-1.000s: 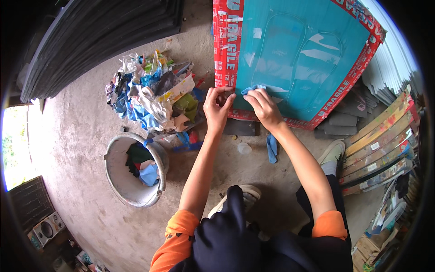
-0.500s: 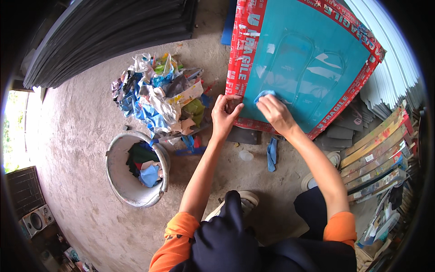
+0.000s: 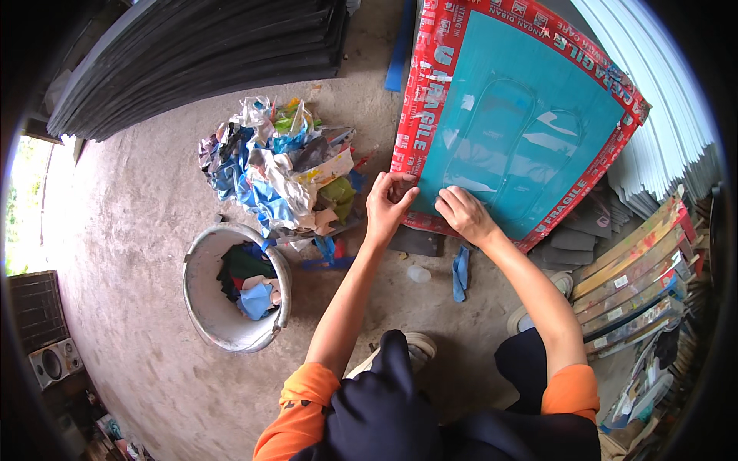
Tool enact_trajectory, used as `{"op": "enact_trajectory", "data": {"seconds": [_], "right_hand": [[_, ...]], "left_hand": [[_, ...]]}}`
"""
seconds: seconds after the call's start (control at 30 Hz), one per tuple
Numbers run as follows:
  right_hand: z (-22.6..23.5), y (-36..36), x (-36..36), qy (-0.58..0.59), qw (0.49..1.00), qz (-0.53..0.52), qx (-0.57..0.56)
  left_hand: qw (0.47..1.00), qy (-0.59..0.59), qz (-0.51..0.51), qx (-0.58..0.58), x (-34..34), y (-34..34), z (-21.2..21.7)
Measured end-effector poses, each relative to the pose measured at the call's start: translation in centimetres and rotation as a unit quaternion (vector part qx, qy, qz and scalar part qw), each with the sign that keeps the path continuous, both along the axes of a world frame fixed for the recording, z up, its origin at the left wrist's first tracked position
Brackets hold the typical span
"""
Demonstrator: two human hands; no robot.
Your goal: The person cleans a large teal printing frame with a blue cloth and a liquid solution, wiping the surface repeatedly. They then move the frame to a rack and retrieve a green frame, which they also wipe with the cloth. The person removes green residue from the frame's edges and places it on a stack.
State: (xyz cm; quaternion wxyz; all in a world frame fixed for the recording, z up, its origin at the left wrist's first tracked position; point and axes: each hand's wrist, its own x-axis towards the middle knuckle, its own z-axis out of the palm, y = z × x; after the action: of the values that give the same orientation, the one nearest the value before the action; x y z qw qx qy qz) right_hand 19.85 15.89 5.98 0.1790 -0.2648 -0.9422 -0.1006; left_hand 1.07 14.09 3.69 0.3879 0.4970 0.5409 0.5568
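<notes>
Here, both hands at the near edge of a teal panel (image 3: 515, 138) bordered with red tape

Left hand (image 3: 388, 203) pinches the taped edge with curled fingers; right hand (image 3: 461, 215) presses flat on the teal face, holding nothing; the panel leans over concrete floor beside a scrap pile (image 3: 277, 165)

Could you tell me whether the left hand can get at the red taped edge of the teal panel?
Probably yes: the left hand already rests on the red taped edge of the teal panel, nothing between.

A: How is the light?
B: Soft, even daylight; a blown-out white opening glares at the left edge.
A: Any distortion?
B: Strong fisheye bending, black vignette corners, sharp centre, faint shadows.
</notes>
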Motion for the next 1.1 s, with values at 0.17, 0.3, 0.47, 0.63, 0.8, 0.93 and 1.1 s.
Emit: {"op": "enact_trajectory", "data": {"seconds": [0.17,0.3,0.47,0.63,0.8,0.93,1.1], "right_hand": [[0.1,-0.3,-0.1,0.014,1.0,-0.009,-0.021],[-0.3,-1.0,0.2,0.043,0.998,-0.033,-0.01],[0.0,0.6,0.2,0.052,0.999,-0.003,0.002],[2.1,2.0,-1.9,0.154,0.984,-0.086,-0.009],[2.1,2.0,-1.0,0.083,0.996,0.003,-0.015],[0.7,0.7,-0.8,0.046,0.999,-0.01,0.016],[3.6,2.7,-0.7,0.054,0.986,-0.106,0.114]], "left_hand": [[1.0,0.004,0.0,0.004,-0.2,0.0,-0.1],[1.0,0.012,-0.004,0.014,-0.1,0.1,-0.1],[1.0,-0.001,-0.015,-0.006,-0.2,-0.1,-0.3],[0.999,0.028,-0.008,0.017,-0.3,0.2,0.1],[1.0,-0.004,-0.008,0.007,-0.2,-0.2,-0.4],[1.0,-0.006,-0.02,0.001,0.0,0.2,-0.3],[1.0,0.025,-0.008,0.009,-0.2,-0.1,-0.1]]}}
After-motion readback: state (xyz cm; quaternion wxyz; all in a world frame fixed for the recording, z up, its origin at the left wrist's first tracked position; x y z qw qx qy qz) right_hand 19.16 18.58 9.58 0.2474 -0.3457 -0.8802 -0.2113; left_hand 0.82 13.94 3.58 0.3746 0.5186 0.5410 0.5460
